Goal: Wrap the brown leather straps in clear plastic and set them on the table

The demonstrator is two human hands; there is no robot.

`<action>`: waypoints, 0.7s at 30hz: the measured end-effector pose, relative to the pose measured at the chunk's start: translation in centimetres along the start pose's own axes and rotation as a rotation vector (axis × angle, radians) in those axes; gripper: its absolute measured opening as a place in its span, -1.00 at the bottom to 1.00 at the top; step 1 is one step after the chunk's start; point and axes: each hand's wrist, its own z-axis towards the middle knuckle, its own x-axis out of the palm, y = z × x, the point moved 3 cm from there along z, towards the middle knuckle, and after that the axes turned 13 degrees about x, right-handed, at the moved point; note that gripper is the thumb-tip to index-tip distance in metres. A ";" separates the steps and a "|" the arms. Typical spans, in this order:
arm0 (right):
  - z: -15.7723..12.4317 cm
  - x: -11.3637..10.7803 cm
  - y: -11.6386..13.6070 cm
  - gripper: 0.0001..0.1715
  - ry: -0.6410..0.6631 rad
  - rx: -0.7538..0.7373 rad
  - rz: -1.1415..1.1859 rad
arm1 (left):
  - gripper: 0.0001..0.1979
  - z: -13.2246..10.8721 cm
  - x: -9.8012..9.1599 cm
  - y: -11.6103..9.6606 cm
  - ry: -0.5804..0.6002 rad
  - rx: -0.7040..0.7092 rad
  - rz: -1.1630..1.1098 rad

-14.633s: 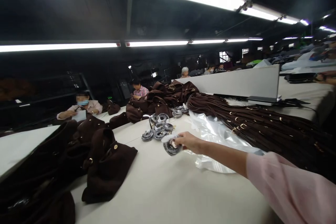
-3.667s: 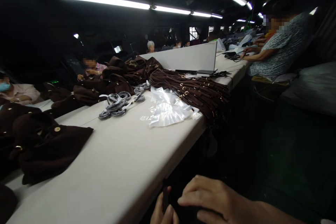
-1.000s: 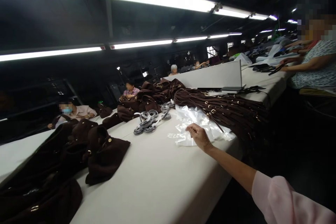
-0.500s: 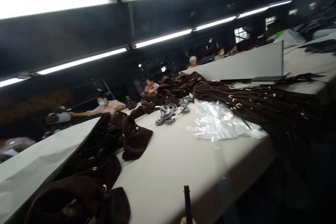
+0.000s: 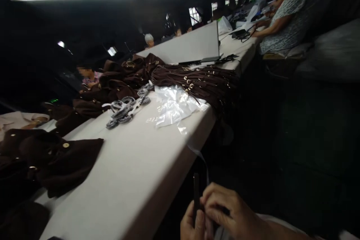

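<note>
At the bottom of the head view, my left hand (image 5: 191, 225) is closed around a narrow dark strap (image 5: 196, 189), whose end stands upright above the fingers. Close beside it, my right hand (image 5: 232, 208) has thumb and fingers pinched together near the strap. What sits in that pinch is hidden. A thin translucent strip (image 5: 204, 159) hangs from the table edge down to behind the right fingers. Both hands are just off the edge of the long pale table (image 5: 120, 172).
Dark brown bags (image 5: 70, 157) lie along the left. Coiled, wrapped straps (image 5: 122, 110), clear plastic bags (image 5: 174, 105) and a heap of brown buckled straps (image 5: 197, 82) lie farther up. A pale divider (image 5: 185, 45) stands behind. A person (image 5: 287, 22) works at far right.
The view has swung right, bringing the person at far right into sight. My right hand has come into view beside the left, and more of the hand on the strap shows.
</note>
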 end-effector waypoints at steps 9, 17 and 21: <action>0.4 -0.4 -1.6 -0.92 -0.061 0.208 0.095 | -0.50 -0.8 0.1 -3.8 0.027 -0.008 0.279; 0.6 -1.8 -4.6 -0.42 -0.290 0.509 0.479 | -0.50 -0.6 -0.9 -3.5 -0.198 -0.012 0.234; -0.8 -0.6 -5.5 -0.47 0.011 0.841 0.740 | -0.52 -0.5 -1.2 -2.9 -0.204 0.001 0.261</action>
